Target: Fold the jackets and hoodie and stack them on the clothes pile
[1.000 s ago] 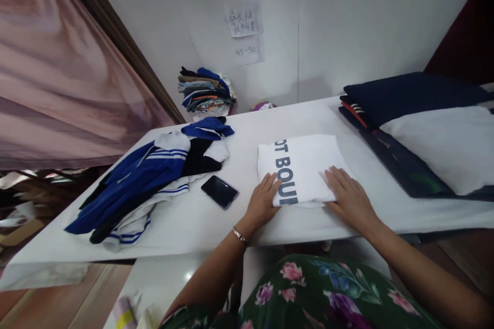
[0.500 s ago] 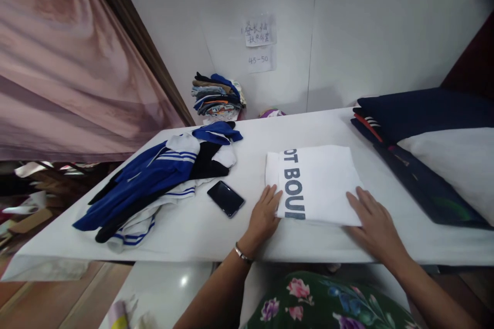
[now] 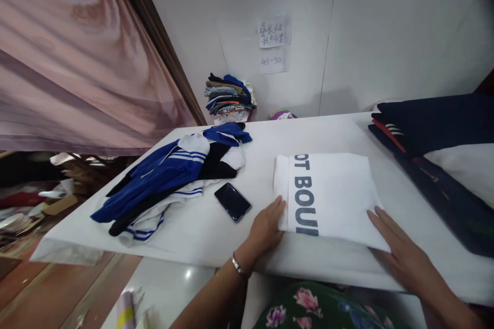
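A white T-shirt (image 3: 339, 190), folded into a flat rectangle with large dark letters on it, lies on the white-covered table in front of me. My left hand (image 3: 266, 221) holds its near left corner, fingers along the side edge and thumb out of sight. At the near right corner, my right hand (image 3: 399, 239) has its fingers over the cloth and its thumb partly hidden beneath the edge. Left of the shirt rests a black phone (image 3: 232, 202). Beyond the phone lies a loose heap of blue, black and white clothes (image 3: 165, 175).
Dark folded garments (image 3: 436, 123) are stacked on the table's right side, a white cloth (image 3: 463, 167) among them. A pile of folded clothes (image 3: 229, 96) stands beyond the far edge by the wall. A pink curtain (image 3: 77, 61) hangs at left; paper signs (image 3: 274, 43) are on the wall.
My view has turned slightly, so everything sits a little differently in the picture. Both hands stay at the near corners of the folded shirt, which looks little changed.
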`<state>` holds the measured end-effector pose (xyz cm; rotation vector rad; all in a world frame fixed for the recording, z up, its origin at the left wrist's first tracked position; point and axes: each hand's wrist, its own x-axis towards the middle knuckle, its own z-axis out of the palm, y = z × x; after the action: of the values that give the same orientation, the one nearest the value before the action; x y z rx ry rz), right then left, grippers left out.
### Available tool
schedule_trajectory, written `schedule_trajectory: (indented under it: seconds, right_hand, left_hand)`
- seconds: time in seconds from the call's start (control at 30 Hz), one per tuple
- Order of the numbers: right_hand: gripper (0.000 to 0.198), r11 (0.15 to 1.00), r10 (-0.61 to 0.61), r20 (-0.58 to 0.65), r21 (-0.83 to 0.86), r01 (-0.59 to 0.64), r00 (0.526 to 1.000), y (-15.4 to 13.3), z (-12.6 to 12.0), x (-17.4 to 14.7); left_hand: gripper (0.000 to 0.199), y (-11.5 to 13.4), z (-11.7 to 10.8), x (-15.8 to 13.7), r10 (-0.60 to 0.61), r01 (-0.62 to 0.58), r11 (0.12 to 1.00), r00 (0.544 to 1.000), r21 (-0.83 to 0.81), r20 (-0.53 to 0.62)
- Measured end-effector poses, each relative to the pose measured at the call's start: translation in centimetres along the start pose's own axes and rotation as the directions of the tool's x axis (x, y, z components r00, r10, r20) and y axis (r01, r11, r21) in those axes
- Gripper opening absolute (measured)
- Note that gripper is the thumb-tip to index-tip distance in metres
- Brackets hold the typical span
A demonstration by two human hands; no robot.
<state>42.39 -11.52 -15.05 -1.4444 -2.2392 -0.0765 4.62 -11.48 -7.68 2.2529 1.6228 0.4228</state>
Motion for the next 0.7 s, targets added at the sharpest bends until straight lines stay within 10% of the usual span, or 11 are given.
schedule_trajectory:
  seconds: [0.13,0.27,0.5,0.7]
  right_hand:
    - [0.071,0.994,-0.024,0.062,0.105,0.018,0.998,0.0,-2.0,0.2]
    - [0.067,0.972,-0.065,-0.005,0.227,0.064,0.998,-1.1,-4.8,2.1]
    - [0.066,0.993,-0.095,0.039,0.080,0.092,0.995,-2.8,-3.6,5.3]
    - [0.061,0.992,-0.111,0.054,-0.057,0.114,0.992,-2.4,-0.2,4.6]
  left_hand:
    - [0.078,-0.8,-4.2,0.5,0.007,0.036,0.979,0.978,-0.201,0.209]
    - [0.055,-1.4,-6.2,5.6,-0.141,0.141,0.983,0.990,-0.121,0.006]
    - [0.048,-3.7,-3.7,18.7,-0.205,0.201,0.978,0.977,-0.055,-0.067]
    - [0.031,-5.3,-2.0,22.1,-0.219,0.219,0.973,0.976,-0.071,0.004]
